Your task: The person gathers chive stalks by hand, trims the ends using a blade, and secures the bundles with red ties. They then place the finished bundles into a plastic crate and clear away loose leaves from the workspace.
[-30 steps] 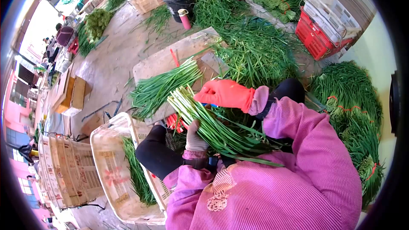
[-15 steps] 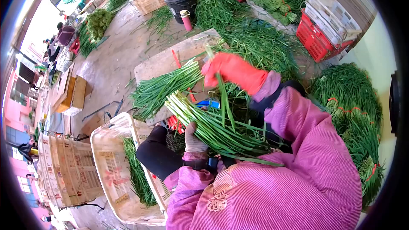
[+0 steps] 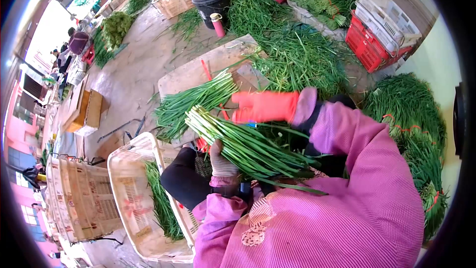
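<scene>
My left hand (image 3: 223, 161), in a grey knit glove, is wrapped around a bunch of garlic chives (image 3: 253, 144). Their pale stem ends point to the upper left, and the green leaves trail toward my lap. Just above the bunch is my right hand (image 3: 265, 106) in an orange-red glove, fingers stretched out and apart, with nothing visible between them. Another pile of chives (image 3: 196, 99) lies on a board (image 3: 183, 77) in front of me, with a red strip (image 3: 206, 69) beside it. Something blue (image 3: 252, 124) shows partly under my right hand.
A white crate (image 3: 131, 198) with some chives inside stands at my left, near a stack of crates (image 3: 82, 198). Loose greens (image 3: 302, 59) cover the floor ahead, by a black bucket (image 3: 210, 2) and pink bottle (image 3: 217, 26). Tied bundles (image 3: 409, 124) sit at right, below a red crate (image 3: 369, 44).
My right hand has come down and no longer holds the chive stalks it had raised. My left hand keeps its grip on the bunch.
</scene>
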